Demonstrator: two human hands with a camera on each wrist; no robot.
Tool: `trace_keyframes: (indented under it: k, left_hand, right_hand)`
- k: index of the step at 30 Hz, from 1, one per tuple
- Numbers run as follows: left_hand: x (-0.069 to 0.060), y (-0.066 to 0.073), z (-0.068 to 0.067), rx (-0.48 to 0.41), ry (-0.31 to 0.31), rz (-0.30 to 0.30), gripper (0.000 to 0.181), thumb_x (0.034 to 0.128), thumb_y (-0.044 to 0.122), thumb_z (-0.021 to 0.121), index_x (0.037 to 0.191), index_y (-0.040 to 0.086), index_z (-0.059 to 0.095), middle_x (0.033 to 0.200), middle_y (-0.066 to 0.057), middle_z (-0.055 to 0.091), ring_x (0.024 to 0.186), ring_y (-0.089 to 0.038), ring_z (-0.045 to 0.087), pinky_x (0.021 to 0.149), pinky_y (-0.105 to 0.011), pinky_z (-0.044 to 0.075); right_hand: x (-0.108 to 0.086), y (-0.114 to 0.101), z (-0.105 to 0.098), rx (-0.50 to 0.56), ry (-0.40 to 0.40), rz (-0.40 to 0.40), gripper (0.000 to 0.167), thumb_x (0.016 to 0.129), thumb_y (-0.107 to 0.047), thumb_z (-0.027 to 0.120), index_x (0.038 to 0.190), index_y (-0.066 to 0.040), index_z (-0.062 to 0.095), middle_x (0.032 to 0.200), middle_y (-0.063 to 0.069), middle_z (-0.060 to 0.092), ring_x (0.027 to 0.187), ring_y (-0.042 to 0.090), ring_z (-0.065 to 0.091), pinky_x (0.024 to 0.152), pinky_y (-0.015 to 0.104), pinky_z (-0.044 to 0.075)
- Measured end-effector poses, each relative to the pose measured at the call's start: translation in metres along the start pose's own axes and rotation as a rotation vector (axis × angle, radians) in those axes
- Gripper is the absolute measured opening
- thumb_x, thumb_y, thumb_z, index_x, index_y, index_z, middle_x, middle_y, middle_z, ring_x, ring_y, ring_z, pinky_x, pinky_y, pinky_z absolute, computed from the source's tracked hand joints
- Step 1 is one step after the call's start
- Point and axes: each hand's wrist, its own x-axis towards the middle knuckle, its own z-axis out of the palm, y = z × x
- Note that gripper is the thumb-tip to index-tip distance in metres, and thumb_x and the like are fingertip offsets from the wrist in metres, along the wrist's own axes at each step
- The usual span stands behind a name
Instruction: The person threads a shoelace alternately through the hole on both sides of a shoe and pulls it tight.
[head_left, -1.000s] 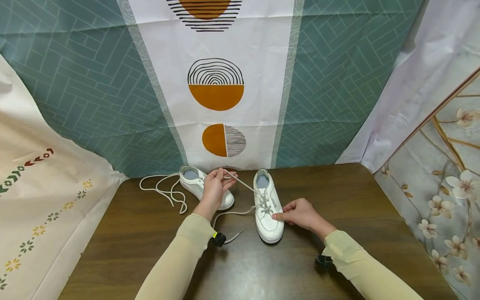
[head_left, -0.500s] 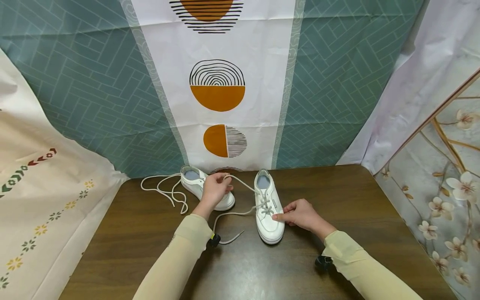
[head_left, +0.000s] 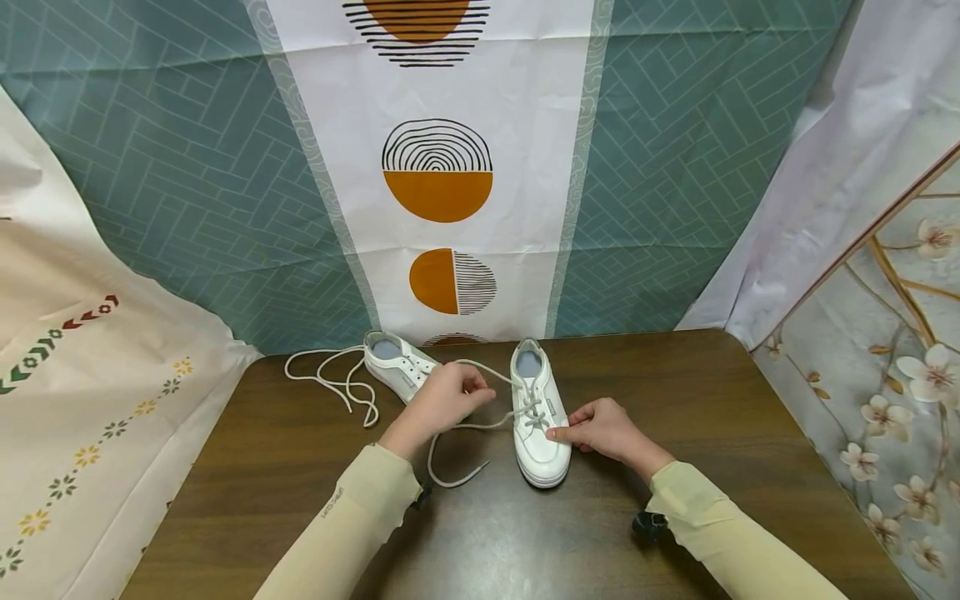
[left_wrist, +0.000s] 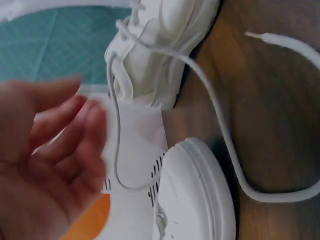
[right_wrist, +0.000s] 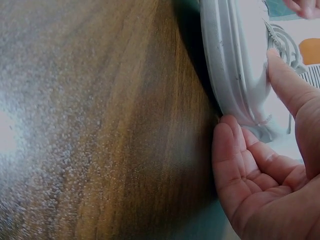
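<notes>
A white lace-up shoe (head_left: 542, 457) stands toe toward me on the table. My right hand (head_left: 607, 429) holds its front part, thumb on the upper and fingers against the side near the sole. My left hand (head_left: 441, 400) hovers left of this shoe, its fingers loosely bent. The left wrist view shows nothing between the left hand's fingers (left_wrist: 92, 125). One end of the shoelace (head_left: 476, 367) runs from the shoe toward the second white shoe (head_left: 388, 354), whose toe my left hand hides in the head view. The other lace end (head_left: 468, 477) curves on the table.
Long loose laces (head_left: 330, 385) of the second shoe trail to its left on the brown wooden table (head_left: 615, 533). Patterned cloths hang behind the table (head_left: 465, 208) and at both sides.
My left hand has let go of the lace and moved right and toward me; the lace has dropped. The right hand has stayed on the shoe.
</notes>
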Motion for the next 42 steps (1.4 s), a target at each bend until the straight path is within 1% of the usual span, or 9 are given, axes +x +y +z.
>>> trace_keyframes:
  k: [3, 6, 9, 12, 18, 22, 31, 36, 42]
  left_hand:
    - [-0.010, 0.005, 0.006, 0.065, -0.216, 0.018, 0.021, 0.0768, 0.035, 0.075, 0.064, 0.024, 0.063, 0.058, 0.012, 0.056, 0.055, -0.005, 0.049, 0.051, -0.023, 0.041]
    - [-0.020, 0.008, 0.011, 0.100, -0.372, -0.017, 0.027, 0.0706, 0.035, 0.080, 0.058, 0.019, 0.061, 0.052, 0.010, 0.056, 0.050, -0.006, 0.051, 0.048, -0.022, 0.040]
    - [-0.029, 0.008, 0.016, 0.120, -0.470, -0.082, 0.031, 0.0634, 0.032, 0.085, 0.053, 0.016, 0.062, 0.049, 0.003, 0.059, 0.047, -0.014, 0.059, 0.045, -0.023, 0.041]
    - [-0.034, 0.005, 0.020, 0.166, -0.521, -0.156, 0.030, 0.0553, 0.030, 0.089, 0.050, 0.016, 0.063, 0.050, -0.003, 0.063, 0.049, -0.020, 0.064, 0.044, -0.025, 0.042]
    - [-0.037, -0.003, 0.027, 0.290, -0.537, -0.245, 0.029, 0.0489, 0.023, 0.092, 0.050, 0.017, 0.064, 0.051, -0.002, 0.063, 0.047, -0.015, 0.061, 0.044, -0.026, 0.044]
    - [-0.036, -0.007, 0.030, 0.314, -0.537, -0.241, 0.026, 0.0498, 0.017, 0.091, 0.050, 0.018, 0.065, 0.049, -0.002, 0.063, 0.043, -0.011, 0.057, 0.044, -0.026, 0.043]
    - [-0.034, -0.011, 0.031, 0.281, -0.498, -0.101, 0.015, 0.0590, 0.010, 0.082, 0.055, 0.016, 0.069, 0.048, 0.012, 0.057, 0.047, -0.006, 0.047, 0.045, -0.021, 0.040]
    - [-0.031, -0.013, 0.027, 0.159, -0.471, -0.035, 0.012, 0.0700, 0.008, 0.071, 0.060, 0.012, 0.065, 0.049, 0.011, 0.053, 0.047, -0.005, 0.047, 0.047, -0.021, 0.040]
    - [-0.020, -0.006, 0.017, 0.065, -0.372, 0.014, 0.009, 0.0774, 0.011, 0.066, 0.070, 0.014, 0.062, 0.057, 0.007, 0.057, 0.051, -0.005, 0.051, 0.053, -0.022, 0.044]
  right_hand:
    - [0.000, 0.001, 0.000, 0.002, -0.001, 0.000, 0.052, 0.059, -0.048, 0.085, 0.085, -0.006, 0.069, 0.080, 0.005, 0.066, 0.063, 0.017, 0.062, 0.059, 0.031, 0.052]
    - [0.001, 0.001, 0.000, 0.002, -0.001, -0.001, 0.052, 0.059, -0.048, 0.085, 0.084, -0.006, 0.069, 0.080, 0.005, 0.066, 0.062, 0.016, 0.062, 0.059, 0.031, 0.052]
    - [0.000, 0.001, 0.000, 0.004, -0.003, -0.001, 0.052, 0.059, -0.048, 0.085, 0.084, -0.006, 0.069, 0.079, 0.005, 0.066, 0.062, 0.016, 0.062, 0.059, 0.031, 0.052]
    - [0.001, 0.002, 0.000, 0.001, -0.002, -0.001, 0.051, 0.059, -0.048, 0.085, 0.084, -0.006, 0.069, 0.079, 0.005, 0.066, 0.062, 0.017, 0.061, 0.058, 0.031, 0.051]
    - [0.001, 0.002, 0.000, -0.003, -0.006, 0.002, 0.052, 0.059, -0.048, 0.084, 0.085, -0.006, 0.069, 0.080, 0.005, 0.066, 0.062, 0.017, 0.061, 0.057, 0.031, 0.051]
    - [0.001, 0.002, -0.001, -0.007, -0.007, 0.004, 0.052, 0.059, -0.048, 0.084, 0.085, -0.006, 0.069, 0.079, 0.005, 0.066, 0.062, 0.017, 0.061, 0.058, 0.031, 0.051]
    - [0.001, 0.001, -0.002, -0.011, -0.002, 0.001, 0.053, 0.058, -0.048, 0.085, 0.085, -0.006, 0.069, 0.080, 0.005, 0.066, 0.062, 0.017, 0.062, 0.058, 0.031, 0.051]
    - [0.000, -0.001, -0.002, -0.040, 0.003, -0.015, 0.050, 0.059, -0.048, 0.084, 0.083, -0.007, 0.069, 0.078, 0.004, 0.066, 0.061, 0.016, 0.061, 0.056, 0.030, 0.049]
    - [0.002, -0.006, -0.006, -0.099, -0.010, -0.056, 0.048, 0.059, -0.049, 0.084, 0.080, -0.008, 0.069, 0.072, 0.002, 0.064, 0.060, 0.015, 0.057, 0.052, 0.028, 0.043]
